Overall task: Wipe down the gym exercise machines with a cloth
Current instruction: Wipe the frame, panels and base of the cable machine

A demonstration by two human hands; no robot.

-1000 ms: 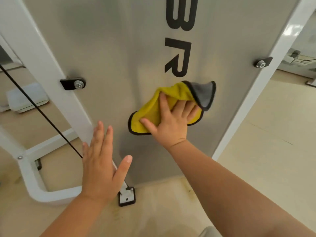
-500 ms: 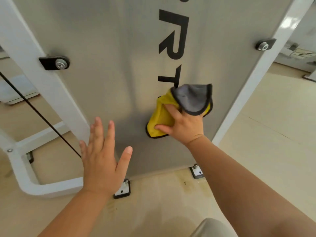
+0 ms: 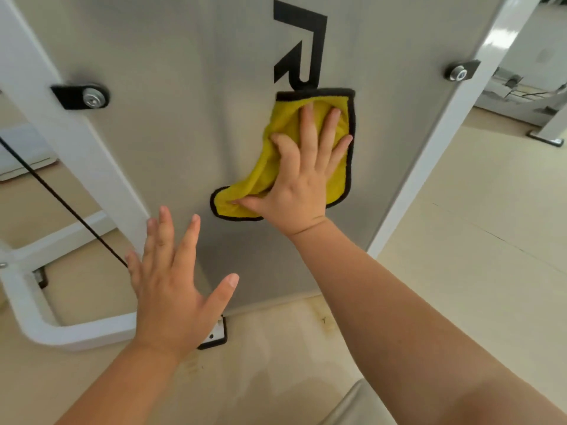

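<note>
Starting at the left: white frame post [image 3: 61, 124] with a black cable [image 3: 61, 204] running diagonally past it, and 1 bolted bracket [image 3: 81, 96] holding the grey panel [image 3: 184, 118].

The left hand [image 3: 171, 289] is low on the panel with fingers straight and spread, holding nothing. Can't tell if it's actually touching the metal or just hovering.

Further right and higher up, the yellow cloth [image 3: 267, 170] is flat on the panel, top edge just under the black letter [image 3: 306, 41]. It's longer up-and-down, with a tail trailing toward the lower left. The right hand [image 3: 303, 176] is on top of it, fingers spread and straight, pinning it by pressing, not gripping.

My guess is we're mid-wipe. Most of the bare panel lies left of and below the cloth, so that's where I'd sweep next, and the right hand is the one to do it. Right frame post [image 3: 445, 148] is close by.
</note>
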